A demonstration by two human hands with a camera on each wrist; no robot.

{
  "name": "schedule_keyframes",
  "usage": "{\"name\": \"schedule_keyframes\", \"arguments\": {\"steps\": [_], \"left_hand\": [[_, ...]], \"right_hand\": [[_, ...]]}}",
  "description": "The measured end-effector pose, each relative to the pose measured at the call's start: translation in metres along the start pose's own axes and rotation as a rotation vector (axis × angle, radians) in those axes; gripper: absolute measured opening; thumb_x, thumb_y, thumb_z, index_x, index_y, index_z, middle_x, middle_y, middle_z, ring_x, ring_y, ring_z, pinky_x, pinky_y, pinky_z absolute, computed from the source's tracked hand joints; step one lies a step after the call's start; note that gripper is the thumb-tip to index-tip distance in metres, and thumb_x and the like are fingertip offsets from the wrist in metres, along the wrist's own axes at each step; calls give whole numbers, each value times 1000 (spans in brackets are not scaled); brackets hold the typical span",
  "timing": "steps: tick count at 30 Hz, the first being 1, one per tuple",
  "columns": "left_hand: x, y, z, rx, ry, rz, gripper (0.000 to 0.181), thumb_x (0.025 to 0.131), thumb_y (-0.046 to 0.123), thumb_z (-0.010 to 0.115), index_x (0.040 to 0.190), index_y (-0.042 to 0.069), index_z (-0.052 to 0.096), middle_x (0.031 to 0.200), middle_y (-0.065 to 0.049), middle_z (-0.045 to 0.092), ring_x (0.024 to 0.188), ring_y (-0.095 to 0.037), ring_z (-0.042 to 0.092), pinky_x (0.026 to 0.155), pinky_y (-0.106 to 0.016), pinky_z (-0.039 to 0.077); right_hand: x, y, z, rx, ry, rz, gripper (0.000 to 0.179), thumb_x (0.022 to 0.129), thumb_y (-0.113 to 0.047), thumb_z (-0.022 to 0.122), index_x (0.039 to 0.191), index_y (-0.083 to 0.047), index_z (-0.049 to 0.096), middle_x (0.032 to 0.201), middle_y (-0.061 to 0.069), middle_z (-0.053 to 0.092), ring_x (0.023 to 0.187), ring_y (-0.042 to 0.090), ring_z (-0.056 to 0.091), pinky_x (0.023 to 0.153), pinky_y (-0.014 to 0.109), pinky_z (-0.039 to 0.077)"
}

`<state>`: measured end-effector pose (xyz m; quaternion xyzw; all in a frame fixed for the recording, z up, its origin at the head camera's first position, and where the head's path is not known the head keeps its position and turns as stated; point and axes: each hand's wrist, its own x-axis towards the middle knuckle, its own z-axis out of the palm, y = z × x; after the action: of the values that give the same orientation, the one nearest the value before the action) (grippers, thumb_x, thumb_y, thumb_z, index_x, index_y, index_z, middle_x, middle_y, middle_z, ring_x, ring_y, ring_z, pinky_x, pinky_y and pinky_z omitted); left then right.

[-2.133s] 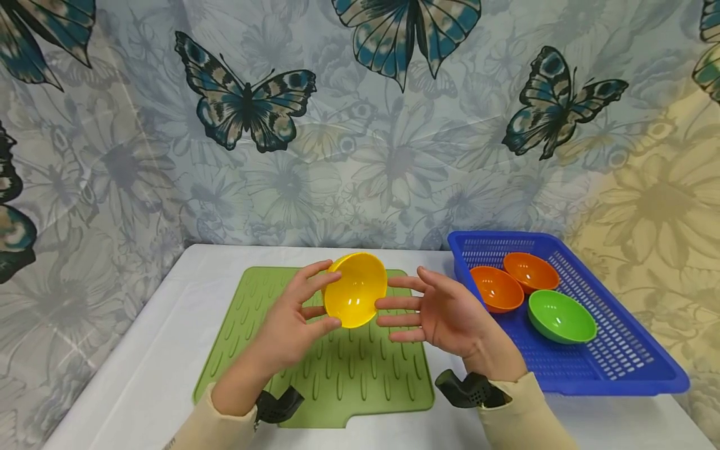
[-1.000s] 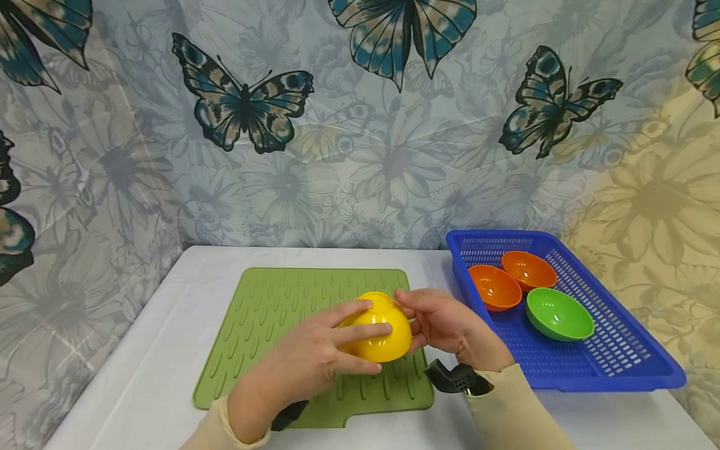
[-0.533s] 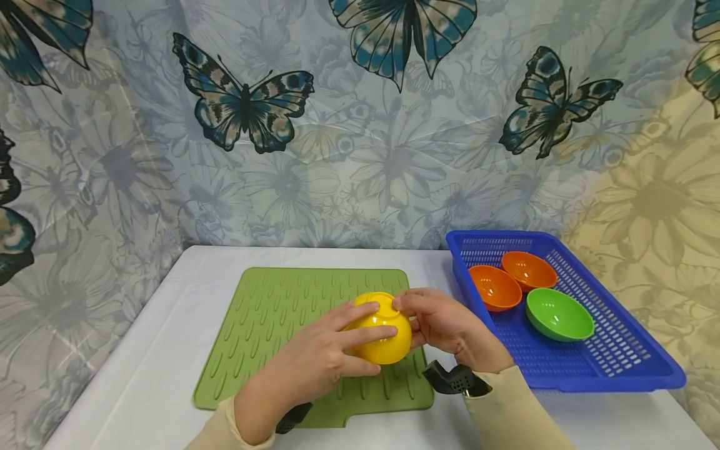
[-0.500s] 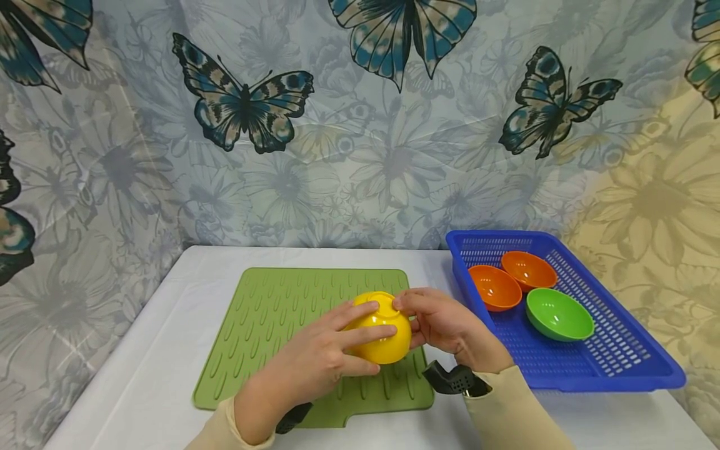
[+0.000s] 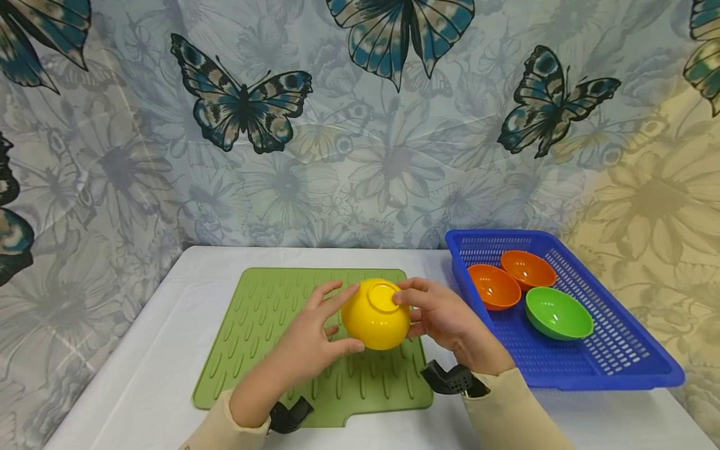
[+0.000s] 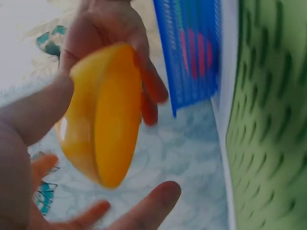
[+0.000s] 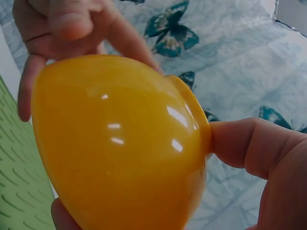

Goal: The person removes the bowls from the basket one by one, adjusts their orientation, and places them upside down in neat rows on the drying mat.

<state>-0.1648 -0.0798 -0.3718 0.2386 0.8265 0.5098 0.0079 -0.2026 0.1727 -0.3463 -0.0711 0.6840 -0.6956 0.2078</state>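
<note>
A glossy yellow bowl (image 5: 375,322) is held up over the green ridged mat (image 5: 264,325), its base with the foot ring turned toward the head camera. My right hand (image 5: 452,322) pinches it from the right, thumb on the foot ring and fingers round at the rim side. On the other side my left hand (image 5: 306,344) is spread, thumb and fingers loosely extended close beside the bowl. In the left wrist view the hollow side of the bowl (image 6: 117,124) shows, with the left fingers (image 6: 153,206) apart from it.
On the right stands a blue perforated basket (image 5: 607,369), holding two orange bowls (image 5: 494,289) (image 5: 529,270) and a green bowl (image 5: 559,314). A white cloth (image 5: 146,350) covers the table. Behind hangs a butterfly-patterned backdrop (image 5: 394,169).
The yellow bowl first showed its inside, then was turned to show its base. My right hand has taken hold of it. Lately my left hand has loosened from it and drawn back left.
</note>
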Motion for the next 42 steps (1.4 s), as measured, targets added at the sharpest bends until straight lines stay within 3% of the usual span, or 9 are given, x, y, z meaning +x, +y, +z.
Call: {"name": "schedule_keyframes", "arguments": {"steps": [4, 9, 12, 18, 28, 37, 42], "left_hand": [[1, 2, -1, -264, 33, -142, 85, 79, 29, 87, 152, 33, 43, 155, -7, 29, 130, -42, 44, 84, -43, 56], [1, 6, -1, -507, 11, -237, 88, 81, 18, 85, 155, 24, 38, 156, -12, 30, 116, -39, 57, 80, -45, 57], [2, 7, -1, -608, 5, -279, 89, 83, 14, 84, 157, 21, 35, 153, -15, 33, 108, -34, 63, 79, -47, 57], [2, 7, -3, -660, 24, -307, 87, 83, 12, 84, 155, 21, 37, 146, -21, 33, 101, -34, 66, 77, -47, 58], [3, 5, -9, -681, 3, -326, 86, 83, 3, 81, 155, 16, 36, 159, -13, 23, 104, -34, 65, 77, -47, 58], [5, 5, -14, -679, 32, -308, 85, 83, 1, 80, 155, 14, 37, 158, -13, 24, 105, -35, 65, 77, -48, 58], [5, 4, -15, -666, 22, -304, 84, 84, 0, 78, 155, 15, 36, 159, -12, 22, 105, -35, 65, 78, -47, 58]], "right_hand": [[0, -1, 6, -41, 15, -42, 54, 93, -17, 64, 135, 9, 40, 120, 23, 57, 91, 33, 68, 75, 46, 59], [-2, -1, 12, -76, 7, -77, 55, 93, -17, 64, 137, 8, 41, 123, 24, 55, 94, 34, 66, 76, 46, 58], [-4, -2, 16, -97, 2, -82, 57, 93, -17, 66, 138, 6, 40, 127, 24, 56, 97, 34, 65, 78, 46, 58], [-7, -4, 23, -117, 9, -95, 57, 93, -17, 68, 139, 5, 41, 132, 24, 54, 102, 33, 63, 79, 45, 58], [-11, -7, 27, -168, -13, -89, 61, 94, -22, 71, 142, 1, 40, 142, 25, 45, 102, 34, 64, 77, 49, 58], [-10, -8, 24, -225, -82, -129, 84, 83, -11, 82, 153, -8, 35, 154, 14, 34, 111, 34, 63, 86, 46, 55], [-9, -5, 25, -290, -66, -153, 88, 81, -9, 84, 154, -15, 36, 151, 12, 38, 113, 34, 62, 85, 44, 55]]}}
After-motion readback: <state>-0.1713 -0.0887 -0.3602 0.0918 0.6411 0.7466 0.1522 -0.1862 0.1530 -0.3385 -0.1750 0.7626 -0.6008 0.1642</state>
